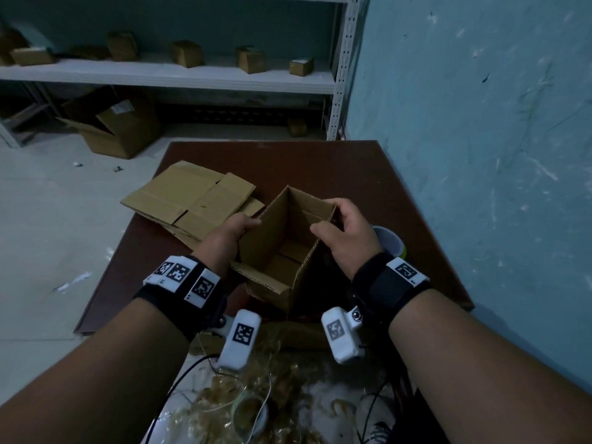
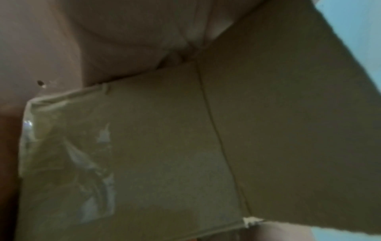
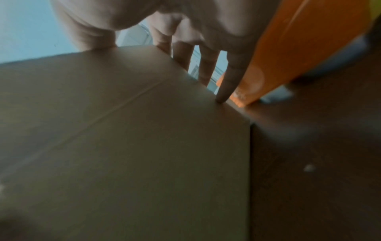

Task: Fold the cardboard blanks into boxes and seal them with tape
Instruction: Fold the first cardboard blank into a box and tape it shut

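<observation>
Nearest me, below the table edge, lies a tangle of crumpled brownish used tape strips [image 1: 256,389]. Just past it, on the near part of the dark reddish-brown wooden table [image 1: 400,193], stands the open-topped brown corrugated cardboard box [image 1: 282,251] I am working on, its bottom flaps folded in and its top flaps upright. My left hand [image 1: 230,232] grips the left top flap, thumb on its inner face; the left wrist view shows glossy clear tape [image 2: 68,163] already stuck on an outer wall, near a corner. My right hand [image 1: 344,233] pinches the right top flap, thumb inside and fingers [image 3: 230,75] down the outside. I judge the box light, stiff along its panels but ready to bend at the scored creases, so I would hold near the flap edges and fold at the scores without crushing the walls. Right of the box sits a yellow-rimmed roll of tape [image 1: 389,240]. Beyond to the left lies a stack of flat brown cardboard blanks [image 1: 189,197].
</observation>
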Demonstrator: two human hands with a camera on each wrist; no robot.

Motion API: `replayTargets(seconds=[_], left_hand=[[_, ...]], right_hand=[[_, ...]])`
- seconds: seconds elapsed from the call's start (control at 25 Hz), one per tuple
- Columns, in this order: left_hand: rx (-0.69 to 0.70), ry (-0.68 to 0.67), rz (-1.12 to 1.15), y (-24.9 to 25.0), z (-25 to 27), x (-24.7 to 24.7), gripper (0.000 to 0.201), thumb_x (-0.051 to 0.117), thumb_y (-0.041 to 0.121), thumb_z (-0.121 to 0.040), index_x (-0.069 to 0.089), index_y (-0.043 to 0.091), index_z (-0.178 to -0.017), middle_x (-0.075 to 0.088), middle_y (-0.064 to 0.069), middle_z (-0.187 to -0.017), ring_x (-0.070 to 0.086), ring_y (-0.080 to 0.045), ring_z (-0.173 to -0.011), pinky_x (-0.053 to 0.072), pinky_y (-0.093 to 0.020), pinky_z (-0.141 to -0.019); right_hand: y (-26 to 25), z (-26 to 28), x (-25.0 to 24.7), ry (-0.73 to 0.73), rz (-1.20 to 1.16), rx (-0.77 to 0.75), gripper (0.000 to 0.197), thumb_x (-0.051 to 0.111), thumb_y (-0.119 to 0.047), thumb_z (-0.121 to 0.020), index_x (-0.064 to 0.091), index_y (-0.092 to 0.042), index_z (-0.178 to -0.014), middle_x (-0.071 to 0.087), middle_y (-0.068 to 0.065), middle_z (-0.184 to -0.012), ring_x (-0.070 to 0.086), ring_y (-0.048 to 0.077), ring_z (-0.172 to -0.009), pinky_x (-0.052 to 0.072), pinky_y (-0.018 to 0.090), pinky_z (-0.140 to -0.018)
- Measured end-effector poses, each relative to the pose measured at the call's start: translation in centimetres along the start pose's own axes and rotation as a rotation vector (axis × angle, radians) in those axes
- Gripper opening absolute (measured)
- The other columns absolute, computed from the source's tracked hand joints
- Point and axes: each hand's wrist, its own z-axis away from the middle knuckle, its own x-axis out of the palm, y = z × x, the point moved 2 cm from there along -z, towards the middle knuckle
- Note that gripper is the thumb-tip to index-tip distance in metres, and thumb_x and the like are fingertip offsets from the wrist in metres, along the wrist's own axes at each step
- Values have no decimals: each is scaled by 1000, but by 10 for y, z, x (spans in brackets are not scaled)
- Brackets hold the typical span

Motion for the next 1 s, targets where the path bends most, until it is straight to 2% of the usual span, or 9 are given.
replayTargets(seconds=[0.08,0.2,0.32,0.44,0.56,0.64,0.8,0.88,1.0], left_hand=[[-19,-13,-14,1,-3,0,26,53,20,-104,48,-5,-105,51,-17,-83,47,-32,-71,39,-39,-86],[-35,-21,1,1,-2,-1,25,52,21,-104,57,-3,-98,55,-16,-88,50,-31,-73,41,-35,-66],[119,-71,40,-1,-13,-2,22,49,10,-104,66,22,-112,66,-13,-117,63,-28,-84,53,-33,-59],[323,-115,121,-10,5,-7,23,50,1,-101,67,16,-100,79,-1,-91,73,-16,-68,57,-25,-49],[439,-208,-59,-11,9,-13,24,51,5,-100,74,13,-97,78,-8,-99,74,-19,-75,60,-28,-57],[460,-330,-161,-7,12,-23,22,67,20,-93,75,17,-113,76,-9,-112,75,-26,-94,63,-35,-71],[477,-540,-407,-12,6,-45,98,100,40,-55,57,41,-143,55,2,-150,52,-27,-139,48,-56,-107],[483,-566,-425,-15,5,-47,107,103,27,-49,55,44,-143,57,5,-148,53,-25,-138,50,-56,-106],[599,-472,-413,-14,8,-42,79,100,35,-56,67,36,-129,69,8,-129,67,-19,-121,59,-41,-92]], right_hand=[[-2,0,-1,-9,53,-11,19,75,-28,-83,68,-34,-100,72,-4,-90,71,16,-84,61,37,-73],[-6,2,-3,-37,135,-32,12,78,-28,-86,68,-26,-93,65,-11,-75,65,8,-71,52,25,-61],[-11,1,-8,-78,217,-48,18,81,-31,-86,68,-18,-86,61,-15,-66,60,1,-63,47,17,-55],[-14,-2,-11,-100,311,-53,29,80,-36,-87,65,-13,-78,55,-15,-58,54,1,-57,43,16,-53],[-14,-1,-9,-81,359,-50,31,78,-48,-83,66,-19,-77,59,-16,-59,58,2,-60,47,22,-57],[-13,0,-8,-61,377,-42,35,71,-61,-74,67,-26,-78,62,-17,-63,62,5,-66,49,28,-61],[-14,0,-9,-57,369,-27,26,73,-52,-78,69,-26,-81,66,-17,-67,62,1,-66,49,29,-64],[-15,0,-11,-58,376,-14,16,74,-40,-85,71,-24,-84,69,-12,-74,64,3,-71,51,30,-67],[-18,2,-12,-84,369,17,5,72,-31,-91,72,-26,-91,71,-8,-87,66,6,-82,52,28,-71]])
